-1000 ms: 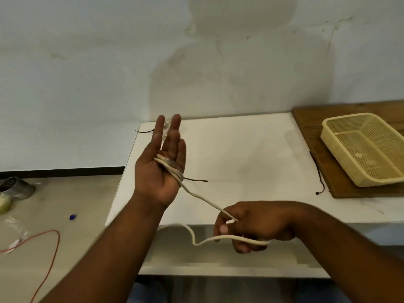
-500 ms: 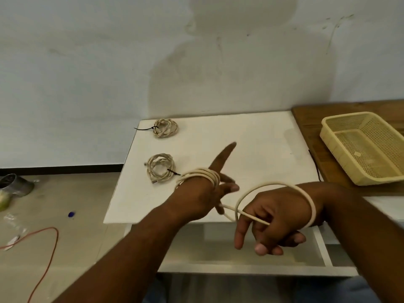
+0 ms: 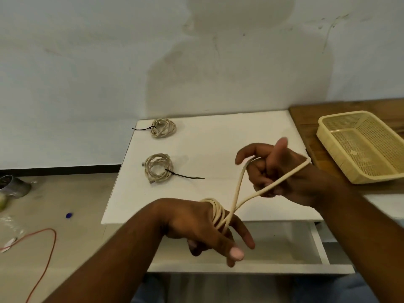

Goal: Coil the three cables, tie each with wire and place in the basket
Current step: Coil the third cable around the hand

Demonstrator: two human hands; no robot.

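A cream cable (image 3: 238, 189) is wound in several turns around the fingers of my left hand (image 3: 203, 228), which is palm down with fingers straight at the table's front edge. Two strands run up from it to my right hand (image 3: 277, 171), whose curled fingers grip the cable while it loops over the back of that hand. Two coiled cables lie on the white table (image 3: 218, 138): the far coil (image 3: 162, 127) and the near coil (image 3: 157, 168), each with a dark wire tie sticking out. The cream plastic basket (image 3: 367, 147) stands at the right and holds no cable.
The basket rests on a wooden board (image 3: 306, 119) at the table's right. Below the tabletop an open white drawer (image 3: 273, 248) juts toward me. On the floor at the left lie a red wire (image 3: 43, 254), a metal can (image 3: 13, 184) and small scraps.
My right hand has moved up and to the right, pulling the cable loop taut. My left hand has dropped lower, toward me, with the turns still around its fingers.
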